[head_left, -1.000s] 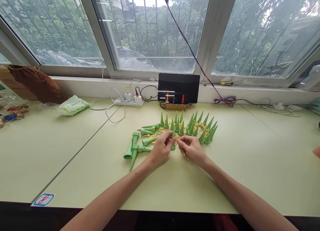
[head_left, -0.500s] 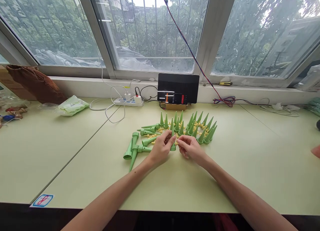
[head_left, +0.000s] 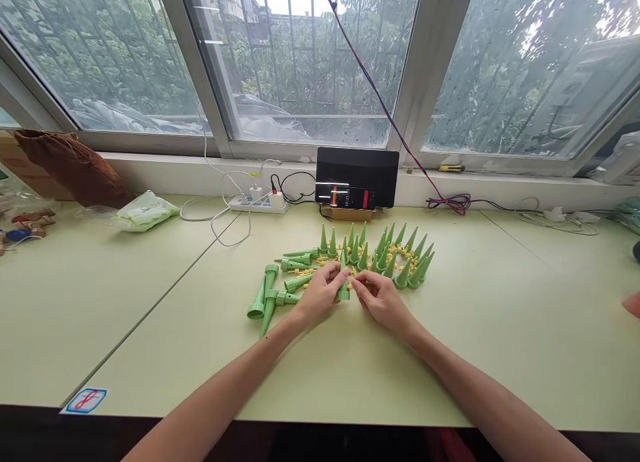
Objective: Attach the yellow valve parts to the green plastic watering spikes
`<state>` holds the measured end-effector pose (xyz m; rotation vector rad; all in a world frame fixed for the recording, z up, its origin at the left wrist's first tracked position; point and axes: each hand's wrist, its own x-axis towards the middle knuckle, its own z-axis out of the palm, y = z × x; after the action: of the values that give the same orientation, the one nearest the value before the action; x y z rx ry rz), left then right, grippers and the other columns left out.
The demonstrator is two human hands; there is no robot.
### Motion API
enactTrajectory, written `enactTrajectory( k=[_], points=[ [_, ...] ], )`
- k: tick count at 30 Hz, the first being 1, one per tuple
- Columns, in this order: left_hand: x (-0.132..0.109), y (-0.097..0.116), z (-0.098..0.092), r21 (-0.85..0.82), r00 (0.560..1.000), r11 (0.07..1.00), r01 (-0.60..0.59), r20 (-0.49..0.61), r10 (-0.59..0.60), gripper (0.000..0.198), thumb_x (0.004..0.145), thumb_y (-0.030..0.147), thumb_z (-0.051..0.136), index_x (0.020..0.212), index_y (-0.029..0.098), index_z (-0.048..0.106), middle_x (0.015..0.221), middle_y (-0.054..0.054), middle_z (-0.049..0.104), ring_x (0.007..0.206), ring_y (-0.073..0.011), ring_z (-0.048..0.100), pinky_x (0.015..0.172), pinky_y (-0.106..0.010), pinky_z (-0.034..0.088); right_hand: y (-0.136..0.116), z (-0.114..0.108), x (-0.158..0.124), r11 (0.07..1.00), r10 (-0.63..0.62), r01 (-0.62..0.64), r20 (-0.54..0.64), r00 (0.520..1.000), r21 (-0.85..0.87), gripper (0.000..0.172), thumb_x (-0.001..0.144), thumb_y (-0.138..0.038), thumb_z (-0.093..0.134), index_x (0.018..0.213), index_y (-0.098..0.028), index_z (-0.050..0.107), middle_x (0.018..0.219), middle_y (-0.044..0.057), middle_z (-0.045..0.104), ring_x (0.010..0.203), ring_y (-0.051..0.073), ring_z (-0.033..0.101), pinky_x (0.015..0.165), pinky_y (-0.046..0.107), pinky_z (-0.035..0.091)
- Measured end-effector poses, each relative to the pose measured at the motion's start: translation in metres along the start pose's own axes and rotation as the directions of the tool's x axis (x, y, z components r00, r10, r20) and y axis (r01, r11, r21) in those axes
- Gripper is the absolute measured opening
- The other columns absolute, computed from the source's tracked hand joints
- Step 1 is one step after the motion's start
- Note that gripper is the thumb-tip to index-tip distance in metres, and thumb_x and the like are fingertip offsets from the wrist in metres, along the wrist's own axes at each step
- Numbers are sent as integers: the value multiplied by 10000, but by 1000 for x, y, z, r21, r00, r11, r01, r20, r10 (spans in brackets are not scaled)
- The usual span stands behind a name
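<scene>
My left hand is closed around a green plastic spike, which stands point up with its wide cap at the bottom. Close on its right, the fingertips of my right hand pinch a small yellow plastic piece against the spike's side; most of the piece is hidden. Behind both hands, several green spikes stand upright on their caps. Small yellow pieces lie scattered among them. Left of my left hand, more green spikes lie on their sides, some across one another.
A tablet leans at the back of the table, with a phone before it. Left of it are a power strip with white cables, a tissue pack and a brown bag. A cable bundle lies back right.
The spike in my left hand has shifted slightly left and up. My right fingertips have followed it a little, with the fingers drawn closer together. The other spikes have stayed put.
</scene>
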<state>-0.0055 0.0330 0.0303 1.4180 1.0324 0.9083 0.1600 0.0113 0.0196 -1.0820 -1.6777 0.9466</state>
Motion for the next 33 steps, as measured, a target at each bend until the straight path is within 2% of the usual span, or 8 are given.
enactTrajectory(
  k=[4,7,10,16,21,25,30,33],
  points=[
    [3,1,-4,111,986,985,-135,-86,145,388,894,538,550,757,189,453,663,41,342,559,-86,327,454,-201,298,2,1,0,997,-5,0,-60,998,-71,304,974,-445,481,841,-194,590,688,4,568,514,125,451,500,254,365],
    [5,0,-7,278,937,927,-252,-170,305,352,919,473,534,733,187,444,645,40,353,541,-86,313,478,-231,271,7,1,0,985,-42,24,-101,994,-173,251,982,-402,477,933,-196,610,751,27,620,570,151,514,553,270,408],
    [5,-2,-9,429,901,862,-271,-203,384,294,922,426,534,760,186,483,663,30,439,535,-90,346,502,-244,286,13,1,0,949,-106,69,-104,989,-306,204,973,-331,487,1003,-183,624,794,55,661,654,184,581,641,298,461],
    [3,-5,-11,603,900,738,-304,-71,429,206,901,331,537,761,184,508,684,9,510,589,-119,442,571,-256,347,24,7,-2,840,-215,148,-69,974,-521,236,970,-196,434,1107,-146,619,1032,138,702,870,237,668,794,351,519],
    [5,-7,-16,682,912,668,-299,-1,409,153,859,271,531,740,189,480,684,3,524,603,-137,455,581,-271,337,21,11,-1,729,-187,123,-23,982,-673,272,965,-141,430,1174,-122,603,1083,165,686,968,271,674,797,352,533],
    [5,-5,-18,681,938,676,-282,46,344,75,810,252,567,846,187,552,697,3,553,602,-146,473,571,-274,340,15,11,3,666,-145,92,-7,989,-741,315,934,-76,453,1217,-125,582,1080,166,677,943,265,684,756,323,530],
    [5,6,-23,574,949,762,-301,100,300,306,750,386,708,966,190,616,798,-13,625,647,-147,510,598,-267,397,9,7,10,646,-107,83,18,994,-759,333,889,-10,442,1150,-132,609,1049,159,672,869,252,683,698,305,510],
    [8,10,-28,420,941,849,-321,36,337,334,888,502,556,979,187,618,843,-29,651,612,-126,495,566,-252,402,7,6,15,657,-130,115,38,991,-745,348,891,2,410,1128,-140,622,1012,147,675,831,237,678,680,298,498]
  ],
)
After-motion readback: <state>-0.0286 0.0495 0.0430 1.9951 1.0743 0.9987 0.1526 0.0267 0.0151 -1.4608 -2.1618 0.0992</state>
